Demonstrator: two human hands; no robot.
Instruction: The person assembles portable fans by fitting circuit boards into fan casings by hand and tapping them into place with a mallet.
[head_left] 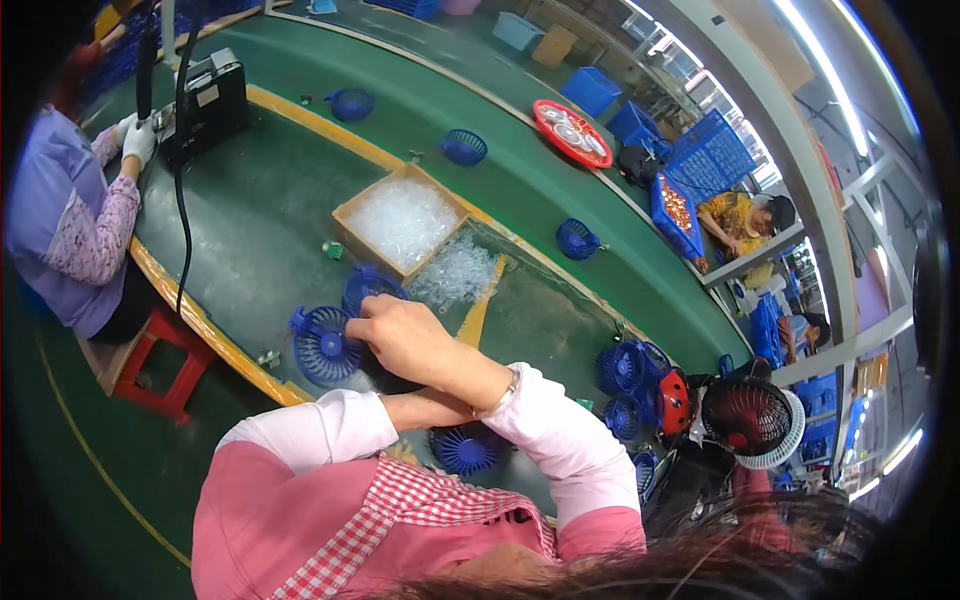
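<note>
My arms cross over the dark green work table [290, 190]. My right hand [405, 340] reaches to the left, its fingers closed at the edge of a blue round fan cage [325, 346] with radial ribs. A second blue fan cage [372, 287] lies just beyond those fingers. My left wrist [428, 409] passes beneath the right one, and the fingers of that hand are hidden. Close to my chest, below the crossed wrists, sits another blue fan cage [466, 450].
A shallow box of clear plastic pieces [400, 222] stands ahead, with a loose pile [455, 270] beside it. Blue cages lie on the green conveyor belt [520, 190] and in a cluster [622, 368] at right. A co-worker [80, 220] sits at left near a black machine [210, 105].
</note>
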